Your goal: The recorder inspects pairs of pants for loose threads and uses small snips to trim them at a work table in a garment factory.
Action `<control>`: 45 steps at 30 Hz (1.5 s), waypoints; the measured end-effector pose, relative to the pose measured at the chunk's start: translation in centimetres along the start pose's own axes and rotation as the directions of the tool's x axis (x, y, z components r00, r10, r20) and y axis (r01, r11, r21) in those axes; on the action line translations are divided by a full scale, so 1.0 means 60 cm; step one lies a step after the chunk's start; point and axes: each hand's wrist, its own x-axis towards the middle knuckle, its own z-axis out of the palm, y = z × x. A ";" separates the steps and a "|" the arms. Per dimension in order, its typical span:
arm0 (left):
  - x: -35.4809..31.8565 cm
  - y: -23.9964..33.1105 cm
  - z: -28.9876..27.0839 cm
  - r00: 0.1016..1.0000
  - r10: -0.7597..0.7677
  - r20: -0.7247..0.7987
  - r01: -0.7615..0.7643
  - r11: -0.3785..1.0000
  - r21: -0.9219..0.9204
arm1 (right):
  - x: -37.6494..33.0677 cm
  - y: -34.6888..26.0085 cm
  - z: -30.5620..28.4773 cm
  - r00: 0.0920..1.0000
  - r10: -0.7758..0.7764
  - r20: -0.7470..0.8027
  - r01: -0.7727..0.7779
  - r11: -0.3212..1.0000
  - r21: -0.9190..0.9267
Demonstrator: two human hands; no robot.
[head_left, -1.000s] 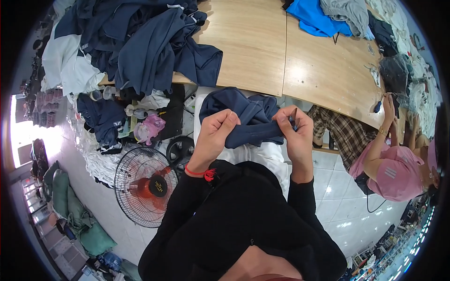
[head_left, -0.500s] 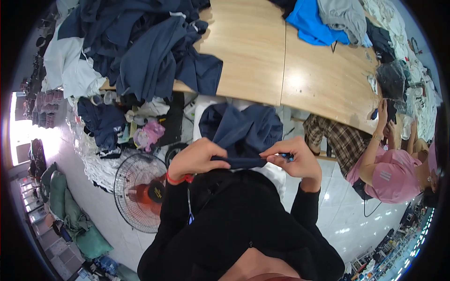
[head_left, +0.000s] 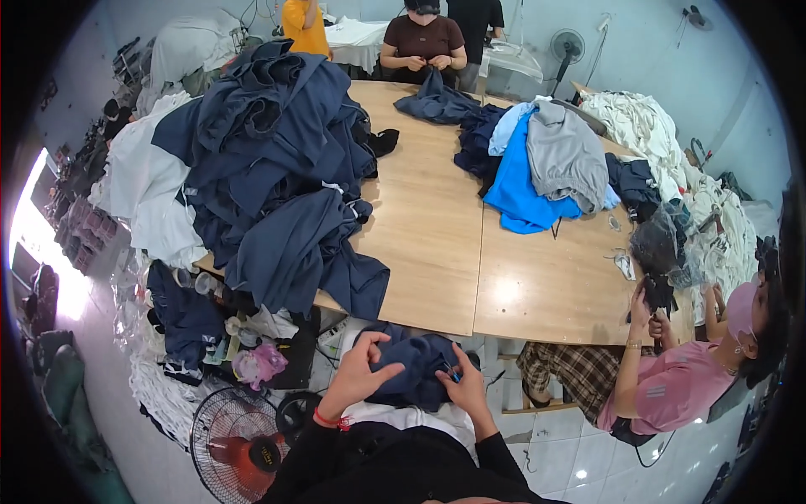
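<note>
A navy garment [head_left: 411, 370] lies bunched below the near edge of the table, over white cloth at my lap. My left hand [head_left: 359, 380], with a red cord at its wrist, is at the garment's left side. Its thumb and fingers are apart, and no fold shows gripped between them. My right hand [head_left: 468, 388] is at the garment's right side, closed on a small blue-handled tool [head_left: 454, 375]. Most of that tool is hidden by the fingers, so its exact kind is unclear. The garment's lower folds are partly out of sight.
A tall pile of navy garments [head_left: 277, 168] covers the left of the wooden table [head_left: 428, 252]. Blue shorts [head_left: 525, 197] and grey shorts [head_left: 567, 155] lie on the right. A floor fan [head_left: 235, 449] stands at my left. A co-worker in pink [head_left: 672, 391] sits at right; others work beyond.
The view has tilted up, showing the far side of the table. My left hand has let go of the stretched navy edge, and its fingers have spread. The garment now lies bunched.
</note>
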 end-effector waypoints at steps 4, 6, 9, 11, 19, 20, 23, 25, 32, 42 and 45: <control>-0.012 -0.081 0.016 0.963 0.213 0.162 -0.262 0.878 0.402 | 0.031 0.013 -0.010 0.977 -0.152 0.151 0.188 0.946 -0.265; -0.018 -0.128 0.008 0.957 0.082 0.278 -0.222 0.823 0.523 | 0.040 0.001 -0.031 0.974 -0.160 0.161 0.200 0.939 -0.280; -0.019 -0.099 -0.043 0.944 -0.120 0.306 -0.016 0.913 0.408 | 0.030 -0.013 -0.086 0.980 -0.198 0.002 0.197 0.979 -0.049; -0.028 -0.043 -0.090 0.963 -0.092 0.252 0.130 0.982 -0.139 | 0.024 -0.059 -0.143 0.973 -0.230 -0.002 0.230 0.972 0.049; 0.146 0.306 -0.171 0.859 0.363 -0.362 -0.505 0.721 -0.475 | 0.089 -0.314 -0.254 0.635 -0.610 -0.474 0.665 0.744 -0.067; 0.215 0.312 -0.165 0.819 0.435 -0.374 -0.560 0.745 -0.361 | 0.129 -0.313 -0.253 0.619 -0.534 -0.576 0.645 0.764 -0.016; 0.368 0.285 -0.150 0.711 0.551 -0.436 -0.614 0.789 -0.004 | 0.206 -0.347 -0.252 0.692 -0.470 -0.548 0.595 0.801 0.064; 0.396 0.223 -0.124 0.764 0.561 -0.318 -0.546 0.825 0.144 | 0.238 -0.272 -0.269 0.712 -0.429 -0.556 0.468 0.880 -0.080; 0.246 -0.100 -0.038 0.939 0.343 -0.020 -0.313 0.878 0.362 | 0.156 0.133 -0.277 0.834 0.104 -0.542 -0.129 0.992 -0.008; 0.321 -0.122 0.025 0.856 0.407 -0.318 -0.146 0.781 0.607 | 0.293 0.122 -0.239 0.771 -0.317 -0.553 -0.220 0.681 -0.698; 0.349 -0.186 -0.005 0.824 0.384 -0.418 -0.146 0.855 0.497 | 0.274 0.029 -0.159 0.836 -0.455 -0.306 0.250 0.813 -0.526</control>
